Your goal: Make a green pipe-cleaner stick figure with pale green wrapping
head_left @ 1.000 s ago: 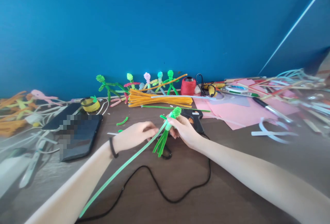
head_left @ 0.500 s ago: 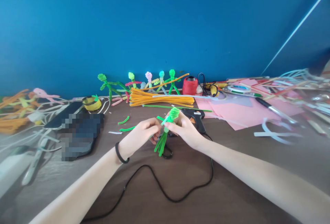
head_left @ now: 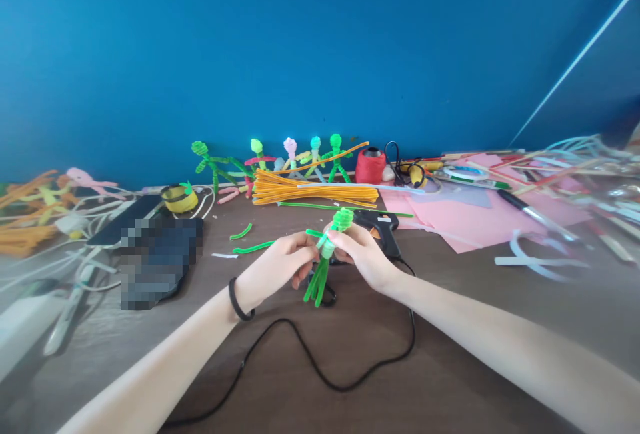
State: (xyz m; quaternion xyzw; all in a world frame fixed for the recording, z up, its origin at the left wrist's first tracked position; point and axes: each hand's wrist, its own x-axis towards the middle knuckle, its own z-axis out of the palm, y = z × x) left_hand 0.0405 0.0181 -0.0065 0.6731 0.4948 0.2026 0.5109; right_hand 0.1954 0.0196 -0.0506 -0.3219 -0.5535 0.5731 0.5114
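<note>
My right hand (head_left: pixel 363 247) grips a green pipe-cleaner figure (head_left: pixel 343 219) just below its coiled head. Loose green strands (head_left: pixel 317 284) hang from the figure, spreading downward. Around its neck is a pale narrow strip (head_left: pixel 323 239), whose end runs to the fingertips of my left hand (head_left: pixel 286 259). Those fingers are closed in a pinch, partly hidden from me. A short green pipe-cleaner end (head_left: pixel 313 233) sticks out above the left fingers. Behind my right hand lies a black glue gun (head_left: pixel 384 229), partly covered.
Orange pipe cleaners (head_left: pixel 315 189) lie bundled behind the hands, with finished pipe-cleaner figures (head_left: pixel 336 157) along the blue wall. A black cord (head_left: pixel 345 389) loops across the front. A phone (head_left: pixel 165 264) sits left; pink sheets (head_left: pixel 455 221) and a marker (head_left: pixel 535 214) lie right.
Both hands and the green figure have shifted very slightly to the right in view, along with the background. The grip on the figure looks the same.
</note>
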